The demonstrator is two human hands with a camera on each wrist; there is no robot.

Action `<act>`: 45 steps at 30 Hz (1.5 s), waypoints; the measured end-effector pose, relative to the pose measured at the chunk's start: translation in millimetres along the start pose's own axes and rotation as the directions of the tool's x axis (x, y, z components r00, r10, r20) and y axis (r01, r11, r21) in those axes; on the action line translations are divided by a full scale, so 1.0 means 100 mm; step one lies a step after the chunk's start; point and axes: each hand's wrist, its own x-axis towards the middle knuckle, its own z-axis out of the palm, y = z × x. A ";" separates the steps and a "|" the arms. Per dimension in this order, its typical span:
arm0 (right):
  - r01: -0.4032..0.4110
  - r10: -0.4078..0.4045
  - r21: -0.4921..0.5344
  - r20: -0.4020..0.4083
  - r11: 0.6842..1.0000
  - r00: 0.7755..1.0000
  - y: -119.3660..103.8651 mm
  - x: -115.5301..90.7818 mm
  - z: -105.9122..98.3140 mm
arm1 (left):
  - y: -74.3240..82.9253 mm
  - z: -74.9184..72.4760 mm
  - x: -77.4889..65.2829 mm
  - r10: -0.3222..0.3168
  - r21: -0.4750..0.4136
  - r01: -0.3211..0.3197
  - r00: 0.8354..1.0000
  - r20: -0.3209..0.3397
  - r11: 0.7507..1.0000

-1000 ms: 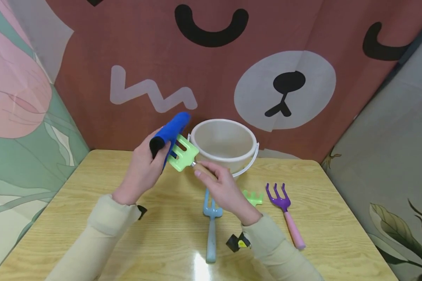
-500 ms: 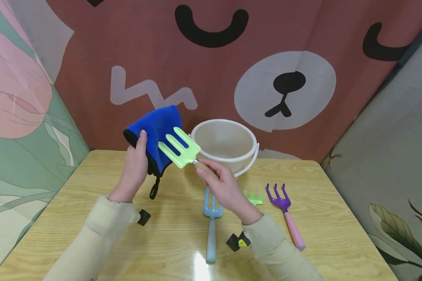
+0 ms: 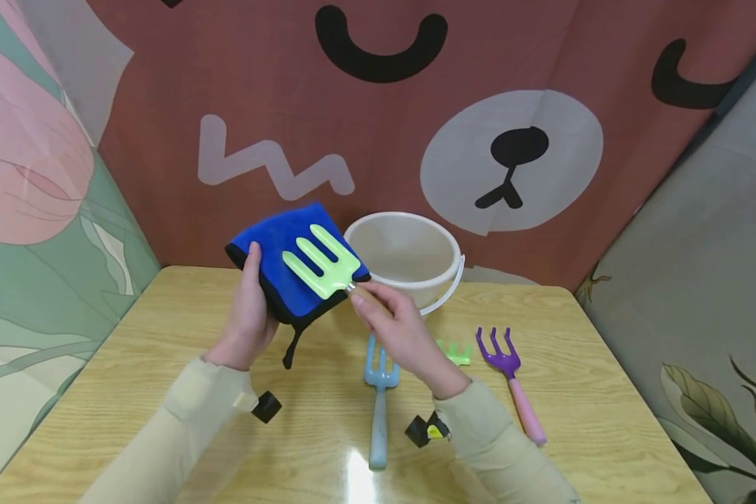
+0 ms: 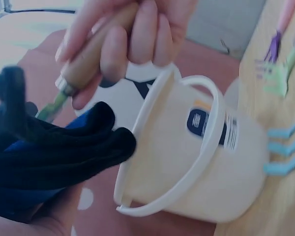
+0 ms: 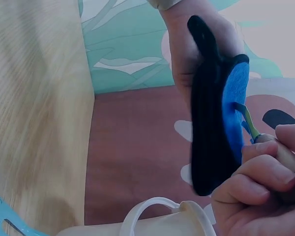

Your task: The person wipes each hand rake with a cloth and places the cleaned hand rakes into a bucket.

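Note:
My left hand (image 3: 247,315) grips a folded blue cloth (image 3: 277,269) with black edging, its thumb lying over the near side and the other fingers hidden behind. A short black loop (image 3: 292,346) dangles from the cloth's lower corner. In my right hand (image 3: 403,332) is a light green hand fork (image 3: 329,271), pinched by its wooden handle (image 5: 285,157). The fork's tines overlap the cloth in the head view; from the right wrist, their tips sit right at its blue face. Both things are held up above the table, left of the white bucket.
The white bucket (image 3: 409,285) with its handle down stands at the table's back. On the wooden table (image 3: 290,434) lie a light blue fork (image 3: 379,413), a purple fork (image 3: 510,381) with a pink handle, and another green rake (image 3: 458,353), partly behind my right arm.
My left hand has turned the cloth from a bundle around the tines to a flat face spread behind them. The right hand keeps its grip on the fork, nearly still.

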 end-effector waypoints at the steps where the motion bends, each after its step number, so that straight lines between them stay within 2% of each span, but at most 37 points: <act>1: -0.008 0.008 0.003 -0.002 1.000 1.000 0.00 0.00 0.00 | -0.01 0.01 0.00 -0.006 -0.023 0.006 1.000 -0.002 1.000; 9: -0.024 0.024 -0.009 0.024 1.000 0.999 0.01 0.00 -0.02 | -0.06 0.07 -0.04 -0.034 -0.211 0.043 0.998 0.044 0.977; 18: -0.051 0.052 -0.023 0.058 0.998 0.997 0.05 0.01 -0.05 | -0.11 0.11 -0.09 -0.124 -0.291 0.149 0.987 0.103 0.945; 24: -0.055 0.060 -0.056 0.080 0.997 0.995 0.05 0.02 -0.07 | -0.12 0.09 -0.07 -0.172 -0.350 0.188 0.982 0.077 0.918; 28: -0.043 0.048 -0.055 0.101 0.998 0.994 0.05 0.02 -0.09 | -0.10 0.06 -0.05 -0.186 -0.390 0.195 0.981 0.060 0.900; 34: -0.037 0.043 -0.061 0.112 0.997 0.993 0.03 0.02 -0.09 | -0.03 0.02 -0.04 -0.182 -0.397 0.186 0.982 0.047 0.899; 41: -0.028 0.038 -0.087 0.118 0.996 0.992 0.01 0.02 -0.10 | 0.04 -0.04 0.00 -0.179 -0.454 0.178 0.983 0.042 0.873; 45: -0.037 0.048 -0.098 0.112 0.994 0.993 0.02 0.01 -0.10 | 0.09 -0.10 0.02 -0.163 -0.456 0.151 0.986 0.013 0.877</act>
